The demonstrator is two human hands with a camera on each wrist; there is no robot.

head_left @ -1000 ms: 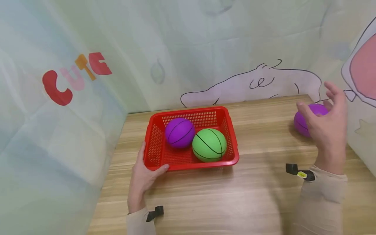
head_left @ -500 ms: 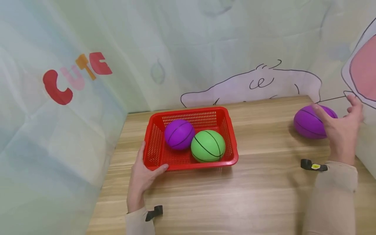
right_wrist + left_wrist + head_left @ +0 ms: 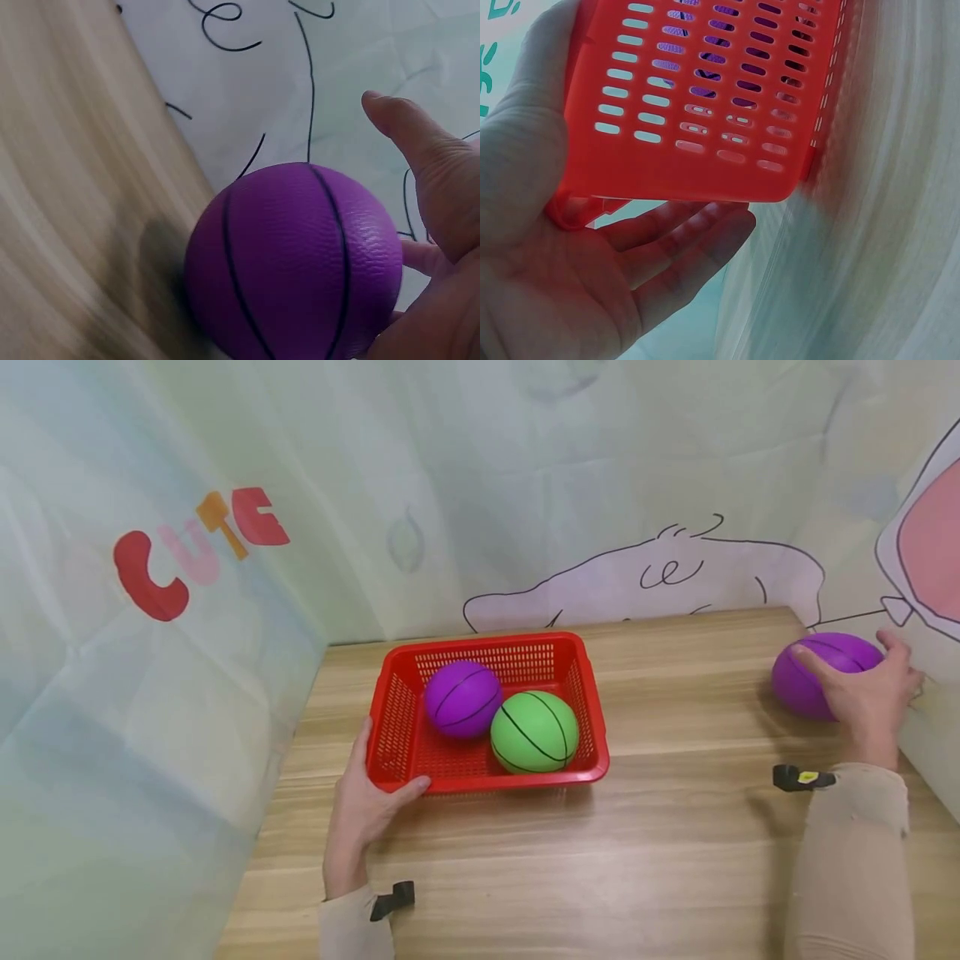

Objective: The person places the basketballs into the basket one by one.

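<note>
Wood-grain table [image 3: 675,852], pale green backdrop [image 3: 465,485], CUTE lettering [image 3: 214,512], pink balloon print [image 3: 936,539]

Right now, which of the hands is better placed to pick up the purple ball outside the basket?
Right, I'd say: the right hand is beside that purple ball, thumb spread apart, while the left hand is farther away, holding a corner of the red basket.

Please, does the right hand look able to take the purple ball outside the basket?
Probably yes: the right hand is spread close beside the purple ball, and nothing visible stands between them.
</note>
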